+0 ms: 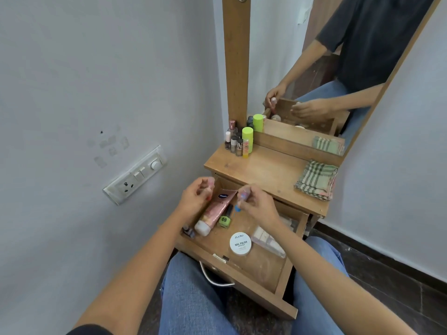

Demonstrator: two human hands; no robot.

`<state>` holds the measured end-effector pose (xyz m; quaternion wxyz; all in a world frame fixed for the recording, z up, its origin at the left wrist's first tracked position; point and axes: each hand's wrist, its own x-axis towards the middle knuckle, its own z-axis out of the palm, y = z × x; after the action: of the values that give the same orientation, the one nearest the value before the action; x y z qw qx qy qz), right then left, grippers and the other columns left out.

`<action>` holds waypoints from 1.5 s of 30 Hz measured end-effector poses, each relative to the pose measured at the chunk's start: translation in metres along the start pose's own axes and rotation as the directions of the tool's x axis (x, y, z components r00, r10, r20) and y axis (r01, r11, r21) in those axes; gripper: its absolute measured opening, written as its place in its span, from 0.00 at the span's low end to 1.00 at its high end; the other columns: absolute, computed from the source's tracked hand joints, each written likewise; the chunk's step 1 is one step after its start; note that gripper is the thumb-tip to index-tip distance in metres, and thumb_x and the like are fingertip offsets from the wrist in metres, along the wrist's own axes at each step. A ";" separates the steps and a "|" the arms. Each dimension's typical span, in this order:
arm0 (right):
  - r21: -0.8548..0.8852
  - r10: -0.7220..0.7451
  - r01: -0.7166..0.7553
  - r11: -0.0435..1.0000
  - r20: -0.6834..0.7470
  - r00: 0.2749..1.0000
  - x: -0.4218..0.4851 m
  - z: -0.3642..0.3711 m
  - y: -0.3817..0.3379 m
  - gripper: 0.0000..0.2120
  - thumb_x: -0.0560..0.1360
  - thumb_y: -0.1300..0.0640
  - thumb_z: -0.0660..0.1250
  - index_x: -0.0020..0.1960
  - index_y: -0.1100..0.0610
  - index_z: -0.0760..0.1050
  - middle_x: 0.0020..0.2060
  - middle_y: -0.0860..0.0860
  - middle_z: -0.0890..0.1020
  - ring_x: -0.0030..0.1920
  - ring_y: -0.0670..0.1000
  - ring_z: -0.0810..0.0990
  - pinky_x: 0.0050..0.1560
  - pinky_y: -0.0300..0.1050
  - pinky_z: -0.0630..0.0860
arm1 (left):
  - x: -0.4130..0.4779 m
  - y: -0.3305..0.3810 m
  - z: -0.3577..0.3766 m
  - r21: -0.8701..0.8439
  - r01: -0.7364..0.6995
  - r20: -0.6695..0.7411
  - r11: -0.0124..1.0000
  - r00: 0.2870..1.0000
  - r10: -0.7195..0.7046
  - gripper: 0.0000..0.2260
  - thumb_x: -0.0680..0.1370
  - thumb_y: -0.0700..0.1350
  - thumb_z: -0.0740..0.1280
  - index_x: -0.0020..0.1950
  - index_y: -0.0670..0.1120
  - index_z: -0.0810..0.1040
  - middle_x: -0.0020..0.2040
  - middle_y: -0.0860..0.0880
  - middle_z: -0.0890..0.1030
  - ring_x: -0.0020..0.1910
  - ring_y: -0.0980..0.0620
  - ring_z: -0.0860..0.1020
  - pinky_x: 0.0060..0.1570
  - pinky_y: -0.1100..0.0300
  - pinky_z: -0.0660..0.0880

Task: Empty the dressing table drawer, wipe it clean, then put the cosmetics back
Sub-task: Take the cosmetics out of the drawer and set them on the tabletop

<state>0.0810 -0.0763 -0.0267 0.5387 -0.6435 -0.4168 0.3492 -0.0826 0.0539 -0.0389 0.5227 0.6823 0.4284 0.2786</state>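
The wooden drawer (244,284) of the dressing table is pulled open over my lap. Inside lie a pink Vaseline tube (214,212), a green nail polish bottle (225,220), a white round nail polish remover tub (240,243), a dark small bottle (189,232) at the left edge and a clear pouch (267,239). My left hand (194,198) grips a small pinkish bottle (211,183) above the drawer's back left corner. My right hand (257,204) pinches a small blue bottle (239,201), blurred, above the tube.
On the table top (271,170) several nail polish bottles (233,141) and a lime green bottle (248,139) stand at the back left; a folded checked cloth (316,178) lies at the right. A mirror (314,68) rises behind. A wall socket panel (135,176) is on the left.
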 end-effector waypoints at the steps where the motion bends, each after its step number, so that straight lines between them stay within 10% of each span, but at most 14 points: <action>1: -0.058 -0.056 0.056 0.997 -0.009 0.998 0.010 -0.001 -0.008 0.10 0.70 0.73 0.65 0.42 0.59 0.70 0.43 0.50 0.80 0.39 0.40 0.77 0.44 0.33 0.75 | 0.004 0.005 0.003 -0.043 -0.009 -0.057 0.999 0.998 0.006 0.12 0.77 0.36 0.63 0.50 0.54 0.78 0.48 0.51 0.79 0.45 0.52 0.77 0.49 0.61 0.76; 10: -0.273 -0.262 0.218 0.937 -0.138 0.955 0.098 0.006 -0.030 0.11 0.72 0.70 0.61 0.43 0.54 0.67 0.37 0.53 0.76 0.39 0.55 0.79 0.41 0.45 0.74 | 0.072 0.041 0.036 -0.257 -0.047 -0.295 0.965 0.955 -0.032 0.15 0.72 0.31 0.65 0.43 0.52 0.77 0.38 0.49 0.79 0.36 0.49 0.76 0.46 0.51 0.75; 18: -0.357 -0.303 0.223 0.907 -0.184 0.935 0.124 0.019 0.008 0.06 0.76 0.62 0.63 0.41 0.56 0.69 0.36 0.52 0.77 0.37 0.52 0.75 0.39 0.46 0.72 | 0.111 0.046 0.050 0.014 0.032 -0.327 0.999 0.945 -0.026 0.13 0.75 0.31 0.62 0.53 0.45 0.80 0.45 0.49 0.81 0.43 0.51 0.78 0.48 0.61 0.75; 45: -0.254 -0.094 -0.030 0.967 -0.462 0.882 0.160 0.060 0.016 0.05 0.73 0.62 0.67 0.49 0.58 0.75 0.42 0.55 0.82 0.44 0.56 0.79 0.47 0.53 0.77 | 0.134 0.028 0.070 0.134 -0.028 -0.412 0.991 0.908 0.082 0.11 0.75 0.32 0.60 0.53 0.42 0.79 0.45 0.46 0.83 0.42 0.52 0.79 0.45 0.61 0.75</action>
<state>0.0956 0.0930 -0.0528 0.5426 -0.7654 -0.3254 0.1176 0.0473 0.1355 -0.0417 0.3675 0.6505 0.5271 0.4050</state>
